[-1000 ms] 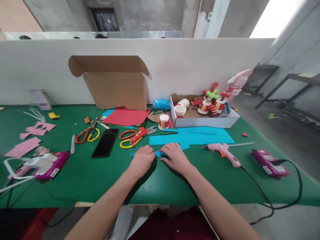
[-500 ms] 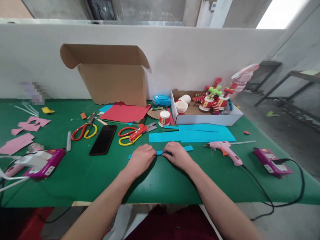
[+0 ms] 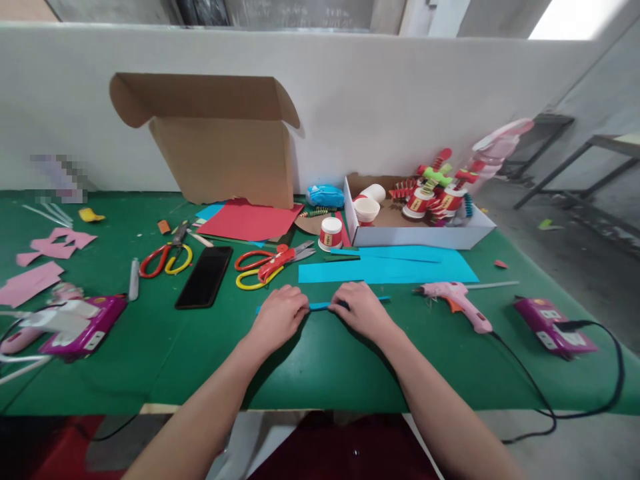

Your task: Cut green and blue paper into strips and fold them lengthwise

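Both my hands rest on the green table [image 3: 320,367] and press a narrow blue paper strip [image 3: 320,306] between them. My left hand [image 3: 280,313] has its fingers curled over the strip's left part. My right hand [image 3: 361,307] pinches the strip's right part, and the strip's end sticks out past it. Just beyond lie larger blue paper sheets [image 3: 390,267]. Red and yellow scissors [image 3: 267,265] lie above my left hand, and a pink glue gun [image 3: 455,298] lies to the right of my right hand.
A black phone [image 3: 204,285], a second pair of scissors [image 3: 165,257], red paper [image 3: 250,221] and an open cardboard box [image 3: 220,140] sit behind. A white box [image 3: 415,235] holds paper-cup crafts. Purple power strips [image 3: 553,327] [image 3: 85,327] lie at both sides, with pink scraps [image 3: 30,280] at the left.
My hands have moved slightly apart along the blue strip, which now looks narrower. The camera has tilted a little, shifting the scene.
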Demonstrator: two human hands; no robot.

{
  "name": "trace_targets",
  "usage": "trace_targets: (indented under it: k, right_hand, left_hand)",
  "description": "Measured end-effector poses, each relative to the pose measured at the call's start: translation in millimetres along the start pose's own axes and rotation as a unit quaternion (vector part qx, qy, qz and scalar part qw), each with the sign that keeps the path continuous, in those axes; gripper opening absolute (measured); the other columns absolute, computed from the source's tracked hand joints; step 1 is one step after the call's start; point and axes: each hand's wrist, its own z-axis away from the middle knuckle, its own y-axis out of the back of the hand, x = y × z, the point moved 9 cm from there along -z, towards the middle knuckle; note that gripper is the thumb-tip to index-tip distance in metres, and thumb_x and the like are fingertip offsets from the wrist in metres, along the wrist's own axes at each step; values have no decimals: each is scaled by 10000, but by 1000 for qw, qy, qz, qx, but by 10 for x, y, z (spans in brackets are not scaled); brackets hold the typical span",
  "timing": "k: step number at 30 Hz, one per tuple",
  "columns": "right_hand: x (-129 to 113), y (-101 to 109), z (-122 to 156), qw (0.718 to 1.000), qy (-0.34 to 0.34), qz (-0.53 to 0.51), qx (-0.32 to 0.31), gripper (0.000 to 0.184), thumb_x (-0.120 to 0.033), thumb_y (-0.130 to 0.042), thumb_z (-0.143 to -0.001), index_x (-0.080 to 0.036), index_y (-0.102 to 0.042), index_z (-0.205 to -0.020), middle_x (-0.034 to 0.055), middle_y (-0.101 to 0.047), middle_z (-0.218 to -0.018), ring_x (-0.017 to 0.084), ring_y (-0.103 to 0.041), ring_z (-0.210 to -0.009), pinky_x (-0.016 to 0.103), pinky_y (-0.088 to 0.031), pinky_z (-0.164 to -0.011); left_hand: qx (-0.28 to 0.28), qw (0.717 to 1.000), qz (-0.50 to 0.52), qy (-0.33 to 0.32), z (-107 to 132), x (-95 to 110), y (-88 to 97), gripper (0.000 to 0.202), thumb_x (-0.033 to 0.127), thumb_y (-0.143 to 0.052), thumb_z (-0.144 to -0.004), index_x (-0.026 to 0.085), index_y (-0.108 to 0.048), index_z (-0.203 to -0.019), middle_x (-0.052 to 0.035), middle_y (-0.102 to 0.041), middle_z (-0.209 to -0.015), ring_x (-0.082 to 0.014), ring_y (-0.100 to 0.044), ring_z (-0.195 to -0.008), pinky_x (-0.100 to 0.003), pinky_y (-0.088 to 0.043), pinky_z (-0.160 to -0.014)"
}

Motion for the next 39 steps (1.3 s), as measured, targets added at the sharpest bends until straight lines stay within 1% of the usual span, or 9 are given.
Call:
trace_targets:
  k: [5,12,14,16,18,20,24,28,39]
  right_hand:
    - [72,-18,7,999,-40,-29,-5,150,-273,-672,-867,-176,-661,-754,27,-655,-754,166,-574,-771,293,-348,-718]
    - [79,-4,-15,995,-92,-4,-30,173,-270,-687,-854,-170,-645,-719,35,-664,-745,178,-578,-770,298,-324,-703]
    - [36,-4,9,995,-87,16,-50,180,-274,-686,-854,-170,-643,-714,40,-669,-750,185,-583,-776,306,-314,-707]
    - [-26,-10,46,995,-66,23,-69,183,-278,-685,-854,-171,-641,-712,39,-671,-746,185,-585,-768,313,-306,-713]
    - [-68,-16,82,995,-47,13,-83,176,-280,-691,-850,-174,-641,-719,31,-674,-748,179,-587,-763,315,-304,-723]
    - [-68,-21,103,995,-45,-5,-91,167,-278,-704,-840,-178,-640,-722,19,-675,-750,171,-588,-766,310,-303,-726]
    - [-23,-44,100,992,-62,-33,-106,172,-277,-713,-832,-180,-637,-712,4,-667,-744,161,-584,-774,297,-296,-712]
    - [-8,-57,93,990,-77,-22,-114,197,-294,-661,-875,-172,-631,-723,9,-660,-759,158,-572,-782,291,-287,-705]
    - [-36,-73,101,982,-103,43,-150,176,-306,-596,-921,-169,-636,-818,43,-676,-864,175,-576,-841,284,-289,-695]
  left_hand:
    - [-1,1000,23,14,-9,-48,-14,182,230,-494,-922,186,-632,-813,-44,-638,-824,-187,-538,-826,-312,-406,-748]
    - [-22,998,-24,61,-44,-58,-20,155,227,-503,-911,183,-616,-814,-53,-647,-842,-210,-550,-841,-323,-363,-698]
    - [-42,997,-20,54,-29,-35,-23,152,220,-516,-905,184,-618,-798,-48,-647,-836,-209,-545,-845,-327,-350,-704]
    - [-67,998,1,19,2,20,-29,141,227,-542,-897,193,-622,-787,-32,-644,-825,-201,-535,-856,-328,-339,-727]
    - [-85,996,27,-15,41,61,-24,119,240,-578,-886,201,-623,-783,-15,-639,-818,-193,-524,-869,-326,-331,-755]
    - [-93,994,44,-27,69,60,-17,104,243,-603,-876,202,-621,-783,-7,-633,-817,-187,-514,-875,-323,-324,-774]
    - [-98,993,55,-25,73,41,-29,123,275,-596,-888,200,-618,-792,-5,-623,-820,-182,-500,-869,-322,-316,-779]
    - [-102,994,35,-1,51,40,-55,186,315,-533,-922,194,-610,-804,-20,-623,-831,-194,-497,-877,-332,-319,-786]
    - [-123,990,-53,45,28,143,-50,223,243,-431,-940,171,-606,-822,-75,-646,-913,-247,-509,-928,-385,-328,-790]
